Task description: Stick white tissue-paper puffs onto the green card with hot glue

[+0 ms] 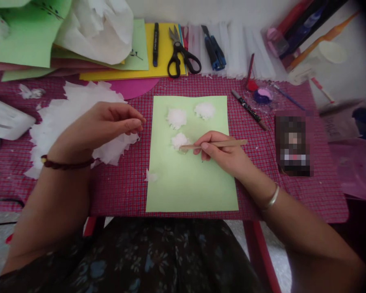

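My right hand (221, 150) grips a slim wooden stick (233, 143). The stick's thin end touches a white fluffy paper tuft (179, 140) on a light green sheet (192, 187). Two more white tufts, one at upper left (177, 118) and one at upper right (205, 110), sit on the same sheet. A small torn paper scrap (151, 176) lies by the sheet's left edge. My left hand (110, 122) hovers over a pile of thin white paper pieces (76, 97), thumb and fingers pinched together. Whatever may be between those fingertips is hidden.
Behind the sheet are scissors (178, 53), a black marker (155, 44) and a blue cutter (213, 48). To the right lie a grey marker (249, 110), paint blobs (262, 95) and a dark, blurred-out object (293, 144). Crumpled white paper (100, 32) rests back left.
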`<state>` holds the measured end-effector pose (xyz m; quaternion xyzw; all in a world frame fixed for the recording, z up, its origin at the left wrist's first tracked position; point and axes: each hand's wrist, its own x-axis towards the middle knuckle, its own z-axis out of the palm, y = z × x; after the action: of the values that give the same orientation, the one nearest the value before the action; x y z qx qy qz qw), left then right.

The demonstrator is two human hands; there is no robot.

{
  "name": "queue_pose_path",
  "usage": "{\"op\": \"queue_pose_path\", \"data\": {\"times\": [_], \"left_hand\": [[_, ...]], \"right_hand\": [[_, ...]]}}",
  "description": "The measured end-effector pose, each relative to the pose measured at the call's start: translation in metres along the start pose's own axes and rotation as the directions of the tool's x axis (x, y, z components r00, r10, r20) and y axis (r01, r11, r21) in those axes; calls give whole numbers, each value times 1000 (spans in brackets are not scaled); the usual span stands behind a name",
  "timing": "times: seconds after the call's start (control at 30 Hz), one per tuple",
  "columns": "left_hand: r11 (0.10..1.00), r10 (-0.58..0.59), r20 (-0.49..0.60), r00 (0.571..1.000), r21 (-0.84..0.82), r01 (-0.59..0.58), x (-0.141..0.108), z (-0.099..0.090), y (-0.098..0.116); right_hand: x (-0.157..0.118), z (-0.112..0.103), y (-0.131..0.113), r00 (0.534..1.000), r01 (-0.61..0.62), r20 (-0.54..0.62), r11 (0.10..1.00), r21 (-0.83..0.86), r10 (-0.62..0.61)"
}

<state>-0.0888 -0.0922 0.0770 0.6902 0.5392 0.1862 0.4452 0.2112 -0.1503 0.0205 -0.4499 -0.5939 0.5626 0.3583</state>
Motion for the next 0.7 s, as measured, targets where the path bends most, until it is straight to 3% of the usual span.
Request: {"op": "queue_pose_path", "data": {"times": [0.17,0.33,0.43,0.7], "left_hand": [[992,26,-74,997,123,-17,-4,-21,-7],[921,43,105,993,382,-81,-6,-35,-19],[871,27,176,984,478,-109,-6,-34,-20],[780,18,207,978,610,-143,6,-23,-27]], "right_hand": [[-1,2,1,999,11,-43,999,-33,-12],[0,1,2,997,29,-74,998,-56,-33],[1,-2,3,997,28,-69,999,-19,-29],[0,-12,12,994,-32,-95,986,166,48]]}}
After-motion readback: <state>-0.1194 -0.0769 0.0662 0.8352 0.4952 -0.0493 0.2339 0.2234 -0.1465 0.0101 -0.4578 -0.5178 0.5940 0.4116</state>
